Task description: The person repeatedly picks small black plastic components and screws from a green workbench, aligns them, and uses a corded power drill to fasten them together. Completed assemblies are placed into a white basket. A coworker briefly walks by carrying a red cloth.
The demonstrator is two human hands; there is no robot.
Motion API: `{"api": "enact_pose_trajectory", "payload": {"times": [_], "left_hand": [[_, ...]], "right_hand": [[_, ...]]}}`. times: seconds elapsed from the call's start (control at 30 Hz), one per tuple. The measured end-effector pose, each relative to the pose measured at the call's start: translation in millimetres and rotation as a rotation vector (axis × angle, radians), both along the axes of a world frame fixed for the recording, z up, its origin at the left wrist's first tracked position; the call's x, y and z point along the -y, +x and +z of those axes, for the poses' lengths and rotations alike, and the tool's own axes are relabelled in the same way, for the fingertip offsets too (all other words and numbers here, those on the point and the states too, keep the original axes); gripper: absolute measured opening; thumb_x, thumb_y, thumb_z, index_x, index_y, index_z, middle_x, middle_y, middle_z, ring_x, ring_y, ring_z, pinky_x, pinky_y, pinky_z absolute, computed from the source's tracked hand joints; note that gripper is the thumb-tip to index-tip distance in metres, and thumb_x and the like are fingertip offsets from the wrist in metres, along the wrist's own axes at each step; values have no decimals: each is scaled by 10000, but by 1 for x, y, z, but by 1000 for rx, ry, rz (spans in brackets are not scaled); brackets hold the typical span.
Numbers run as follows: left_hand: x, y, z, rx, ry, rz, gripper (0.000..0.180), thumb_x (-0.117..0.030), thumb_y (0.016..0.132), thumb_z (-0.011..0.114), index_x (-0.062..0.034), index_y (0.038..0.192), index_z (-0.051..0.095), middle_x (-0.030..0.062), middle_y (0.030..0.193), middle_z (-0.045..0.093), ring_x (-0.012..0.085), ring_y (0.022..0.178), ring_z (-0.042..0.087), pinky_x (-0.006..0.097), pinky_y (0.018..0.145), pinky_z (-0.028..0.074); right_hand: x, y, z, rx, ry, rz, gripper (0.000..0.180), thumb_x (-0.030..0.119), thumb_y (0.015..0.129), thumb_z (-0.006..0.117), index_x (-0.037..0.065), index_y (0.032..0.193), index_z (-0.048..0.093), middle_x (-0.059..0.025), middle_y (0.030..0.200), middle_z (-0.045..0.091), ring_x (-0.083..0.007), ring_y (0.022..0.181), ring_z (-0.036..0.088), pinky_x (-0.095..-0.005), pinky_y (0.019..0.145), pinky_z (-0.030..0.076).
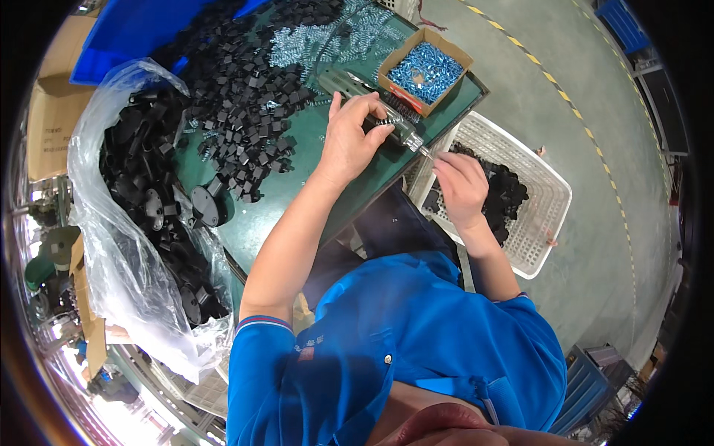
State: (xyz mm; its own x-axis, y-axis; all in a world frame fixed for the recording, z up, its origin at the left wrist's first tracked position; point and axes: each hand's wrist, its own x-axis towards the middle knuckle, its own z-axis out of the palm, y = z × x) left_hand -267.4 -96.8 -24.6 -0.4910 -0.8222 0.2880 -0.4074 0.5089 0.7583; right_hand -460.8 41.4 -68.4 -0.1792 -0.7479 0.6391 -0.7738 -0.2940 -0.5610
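Note:
A power screwdriver (407, 136) lies slantwise at the table's edge, its clear nose and thin bit pointing toward my right hand. My left hand (355, 137) is above its body, thumb and forefinger pinched on a small dark part (384, 120) with coil-like ridges. At the bit's tip, my right hand (461, 186) is closed in a pinch; whatever small thing it holds is hidden by the fingers. Just beyond the screwdriver stands an open cardboard box (462, 58) of small bluish metal screws. Loose coil springs (301, 46) are spread on the table farther left.
Black block-like parts (249, 130) are heaped on the green table (256, 223). A clear plastic bag (111, 245) of black parts lies at the left, by a blue bin (134, 37). Beside the table's right edge is a white basket (552, 215) holding black pieces.

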Motion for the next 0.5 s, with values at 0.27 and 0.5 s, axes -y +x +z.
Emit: {"api": "enact_pose_trajectory", "payload": {"times": [0.27, 0.5], "left_hand": [[-4, 2, 1, -41, -14, -5, 213, -79, 783, 738, -77, 897, 558, 53, 1013, 686, 290, 1202, 604, 578, 1150, 223], [-48, 40, 25, -49, -29, 1, 229, -21, 744, 751, -42, 876, 565, 107, 1020, 677, 307, 1089, 647, 501, 1054, 425]], "right_hand": [[-22, 29, -44, 1415, 271, -55, 259, 108, 914, 689, -52, 1117, 677, -119, 926, 715, -140, 807, 630, -274, 758, 511], [-14, 35, -41, 1515, 183, -49, 259, 103, 921, 682, -63, 1119, 666, -142, 949, 714, -156, 804, 645, -273, 764, 520]]}}
